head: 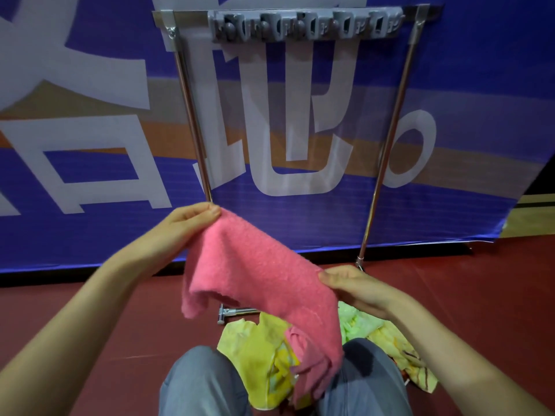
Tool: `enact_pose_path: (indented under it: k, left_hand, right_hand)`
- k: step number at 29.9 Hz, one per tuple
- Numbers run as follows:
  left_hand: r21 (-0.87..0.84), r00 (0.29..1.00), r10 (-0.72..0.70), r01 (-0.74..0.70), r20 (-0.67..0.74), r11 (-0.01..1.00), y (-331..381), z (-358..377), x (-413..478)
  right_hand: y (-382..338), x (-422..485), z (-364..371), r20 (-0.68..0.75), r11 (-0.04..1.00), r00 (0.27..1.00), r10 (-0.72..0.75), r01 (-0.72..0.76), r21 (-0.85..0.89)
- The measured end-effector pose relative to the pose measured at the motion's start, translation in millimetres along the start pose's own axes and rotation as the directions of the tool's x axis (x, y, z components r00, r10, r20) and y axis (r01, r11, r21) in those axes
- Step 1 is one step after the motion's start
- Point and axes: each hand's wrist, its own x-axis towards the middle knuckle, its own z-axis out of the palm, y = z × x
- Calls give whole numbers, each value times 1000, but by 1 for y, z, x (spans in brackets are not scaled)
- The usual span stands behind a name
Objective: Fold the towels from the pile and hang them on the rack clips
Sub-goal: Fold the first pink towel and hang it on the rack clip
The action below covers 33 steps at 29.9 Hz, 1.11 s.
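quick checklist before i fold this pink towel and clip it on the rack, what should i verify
1. Grip of left hand on the pink towel corner: ok, fingers pinch it.
2. Grip of right hand on the opposite edge: ok.
3. Towel held taut and flat: not ok, it sags between the hands.
4. Towel clear of the pile: not ok, its lower end hangs down over it.
5. Rack clips free: ok, nothing hangs there.
6. Clips ready to take a towel: cannot tell.
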Motion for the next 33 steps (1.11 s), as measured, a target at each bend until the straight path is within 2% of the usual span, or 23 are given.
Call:
enact_pose_path:
  k: [4,6,8,11,14,19,22,24,27,30,33]
  left_hand:
    - [-18,977,-175,174,-123,985,-26,2,4]
    - [27,970,-219,223,-103,974,-37,14,7]
    - [11,972,-234,234,-4,972,-39,30,13]
    - [2,982,-150,151,115,989,-18,58,25]
    - [-94,994,-41,51,105,994,12,82,34]
    - [-72,977,8,7,211,997,37,92,35]
    - [-89,971,85,-66,222,994,45,90,31]
    - [-117,969,90,-64,230,991,48,87,26]
    - [-155,974,14,22,226,988,45,81,21]
    - [-97,953,-111,143,283,985,36,73,16]
    - [-52,912,-247,278,328,959,34,69,12]
  right_hand:
    - [-30,-3,-1,15,991,996,-91,89,104]
    - [-52,-4,1,-5,985,991,-133,133,114]
    - [-70,-2,0,-32,984,988,-152,154,93]
    - [-91,1,4,-13,984,985,-172,173,36]
    - [-102,1,3,-25,983,984,-178,179,29]
    - [-109,-8,-6,-80,985,983,-168,165,-41]
    - [-106,-16,-6,-53,989,990,-129,125,-81]
    - [-102,-20,-4,-28,991,997,-78,75,-109]
    - [-91,-24,-5,-47,991,998,-39,33,-127]
    - [-91,-22,-4,-137,991,983,-120,111,-70]
    - [-104,-19,2,-121,979,972,-201,194,-66]
